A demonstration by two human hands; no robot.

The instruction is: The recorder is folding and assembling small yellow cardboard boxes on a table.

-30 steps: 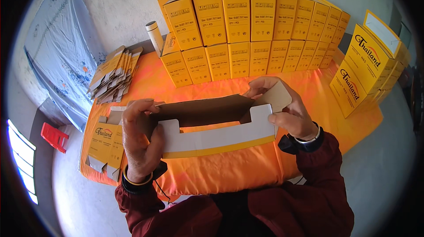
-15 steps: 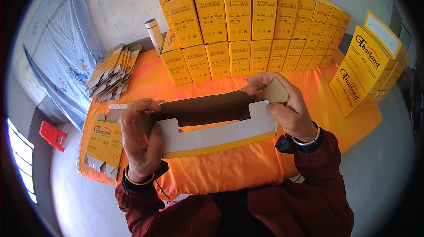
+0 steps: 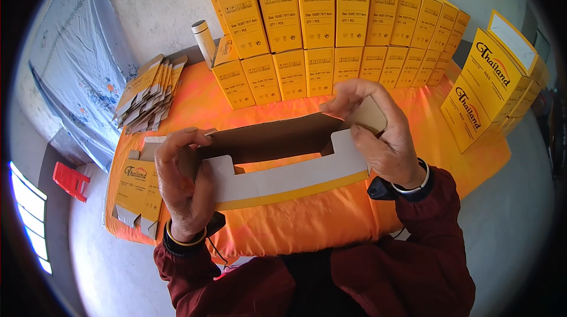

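Moved since a moment ago: R hand [image 3: 387, 154] slightly fwd & inward, box [image 3: 289, 174] shifting a bit w/ it; box open, held above cloth [image 3: 295, 225] betw. both hands; L hand [image 3: 182, 196] clamped, thumb & fingers, on box's L end; R thumb & fingers clamped round box's R end, side flap [image 3: 371, 117] betw. them; prob. squaring-up step; next move likely calls for walls kept apart, flaps folded evenly; L of box: loose carton [image 3: 136, 187]; beyond box: stack [image 3: 319, 28], flask [image 3: 204, 44]; far L of box: flat pile [image 3: 150, 92]
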